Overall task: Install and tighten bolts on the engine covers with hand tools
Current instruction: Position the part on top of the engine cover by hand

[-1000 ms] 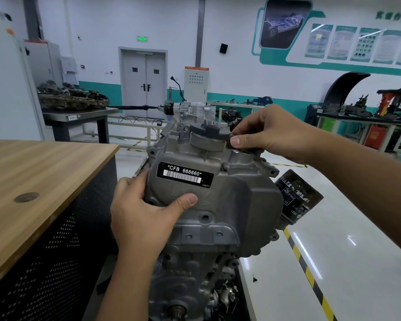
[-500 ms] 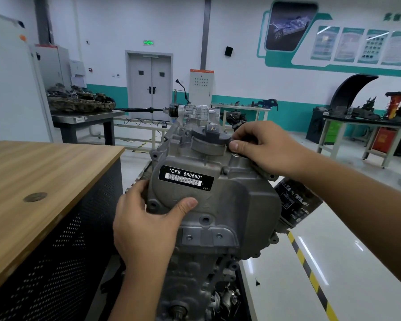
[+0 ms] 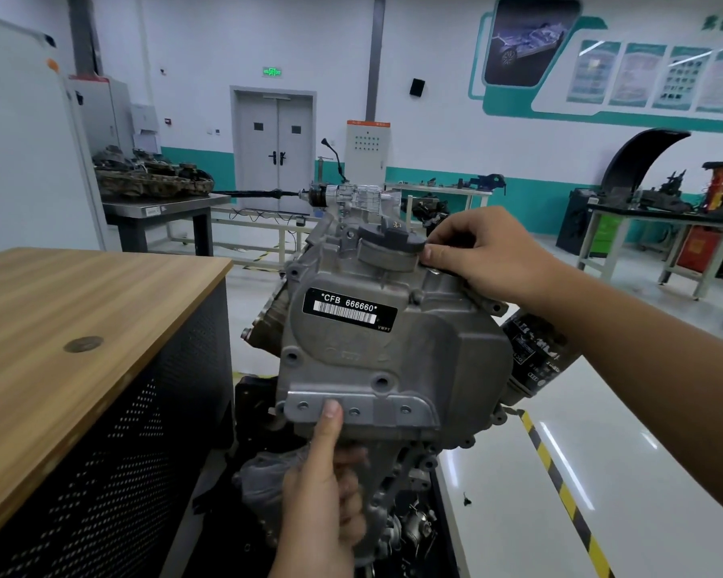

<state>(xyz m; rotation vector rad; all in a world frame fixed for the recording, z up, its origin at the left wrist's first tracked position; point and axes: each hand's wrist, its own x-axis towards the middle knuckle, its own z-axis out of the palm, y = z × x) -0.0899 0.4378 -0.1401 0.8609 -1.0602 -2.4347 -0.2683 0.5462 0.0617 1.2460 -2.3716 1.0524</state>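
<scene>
Lower now than before, the left hand [image 3: 324, 490] has slid from beside the barcode label [image 3: 348, 309] to the bottom of the grey cast-aluminium engine cover [image 3: 393, 348], thumb pressed on its bolt flange, fingers curled beneath. The cover sits upright on the engine beside a wood-topped cabinet [image 3: 80, 327]. At the cover's top right edge, the right hand [image 3: 489, 252] pinches something too small to identify.

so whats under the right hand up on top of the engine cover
The right hand curls over the top right edge of the engine cover, thumb tip beside the dark round cap. A dark part peeks out beneath the thumb; whether the fingers hold a bolt is hidden.
</scene>
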